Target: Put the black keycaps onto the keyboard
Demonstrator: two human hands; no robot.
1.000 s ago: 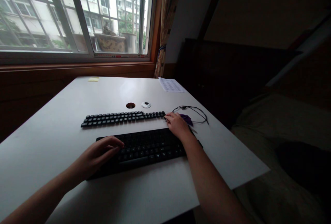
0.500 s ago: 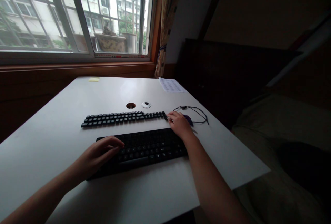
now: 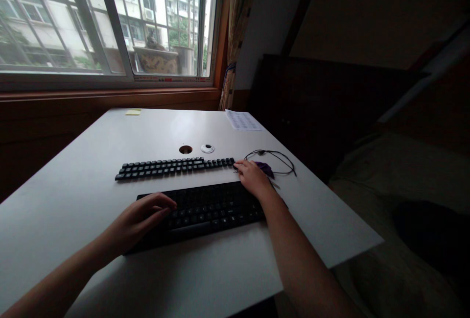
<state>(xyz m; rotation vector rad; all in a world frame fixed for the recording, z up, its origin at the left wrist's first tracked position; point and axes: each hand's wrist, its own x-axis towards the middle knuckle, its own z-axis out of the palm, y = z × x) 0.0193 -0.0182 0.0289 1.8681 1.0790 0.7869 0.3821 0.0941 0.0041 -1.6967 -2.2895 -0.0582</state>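
Desk (image 3: 77,176), 10 o'clock from the keyboard (image 3: 216,207): wide open passage.
Strip at 12 o'clock: narrow lane, hemmed in by keycap rows (image 3: 172,167).
Right hand (image 3: 253,179), 1–2 o'clock: plugs that lane's end; purple item (image 3: 266,168) and looped cable (image 3: 273,152) lie beyond.
Left hand (image 3: 147,212), 9 o'clock: covers the keyboard's left part.
Near side, 6 o'clock: room between forearms (image 3: 297,244).

Keyboard (image 3: 216,211): legends too small to read
Keycaps (image 3: 171,170), behind keyboard: marks illegible
Paper (image 3: 243,121), farther behind keyboard: print unreadable
Window strip (image 3: 168,80), beyond keyboard: markings blurred
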